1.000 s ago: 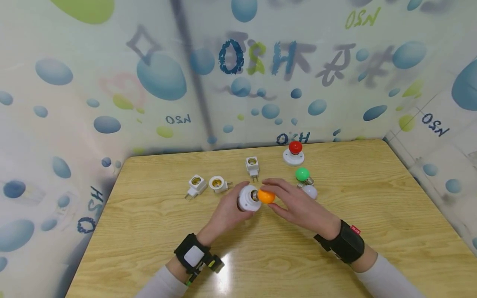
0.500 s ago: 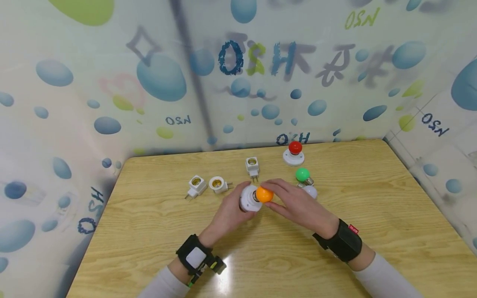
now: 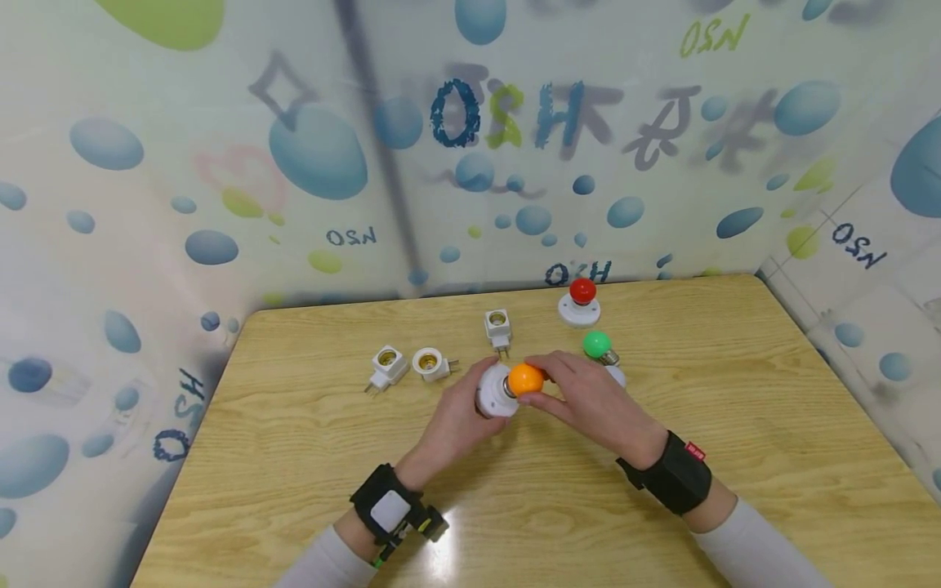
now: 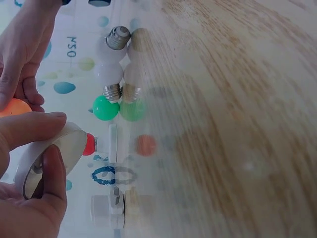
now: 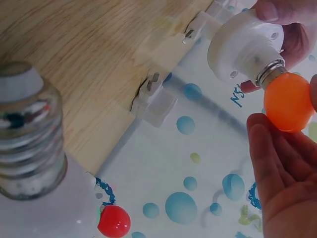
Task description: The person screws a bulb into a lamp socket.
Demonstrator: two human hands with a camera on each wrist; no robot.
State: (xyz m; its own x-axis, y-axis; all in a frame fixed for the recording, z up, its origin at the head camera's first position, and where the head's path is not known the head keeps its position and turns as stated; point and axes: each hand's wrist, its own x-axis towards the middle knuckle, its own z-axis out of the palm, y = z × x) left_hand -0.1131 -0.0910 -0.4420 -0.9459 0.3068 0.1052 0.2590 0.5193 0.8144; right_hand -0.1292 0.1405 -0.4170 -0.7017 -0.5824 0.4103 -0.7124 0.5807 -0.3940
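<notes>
Right-hand fingers gripping orange bulb (thread showing), white socket, red bulb

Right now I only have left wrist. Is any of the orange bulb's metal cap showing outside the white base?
Observer: Yes. In the right wrist view, some metal cap shows between the orange bulb and the white base.
Operator: How's the right grip on it?
Observer: Head view: it pinches the bulb, thumb on the near side.
Operator: Anything left of the left grip?
Observer: Head view: a round plug-in socket and a square plug-in socket, both without a bulb.
</notes>
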